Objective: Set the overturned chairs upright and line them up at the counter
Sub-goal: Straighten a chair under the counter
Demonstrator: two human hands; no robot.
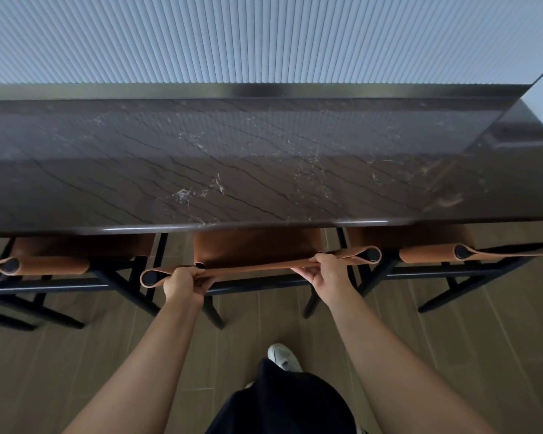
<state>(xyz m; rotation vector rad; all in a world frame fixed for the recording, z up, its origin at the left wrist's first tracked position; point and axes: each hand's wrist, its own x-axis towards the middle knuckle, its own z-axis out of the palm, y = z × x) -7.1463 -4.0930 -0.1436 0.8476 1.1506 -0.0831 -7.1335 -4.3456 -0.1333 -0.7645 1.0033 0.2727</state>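
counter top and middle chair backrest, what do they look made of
Counter top: polished dark brown stone, likely marble, given its pale veins and glossy reflections. Backrest: tan leather or faux leather, a thin flexible strap looped at its ends.

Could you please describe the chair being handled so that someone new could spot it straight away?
Start at the long dark stone counter, where three chairs with tan leather seats and black frames stand tucked under its near edge. It is the middle chair; unlike its neighbours, the left hand and right hand both grip its leather back strap.
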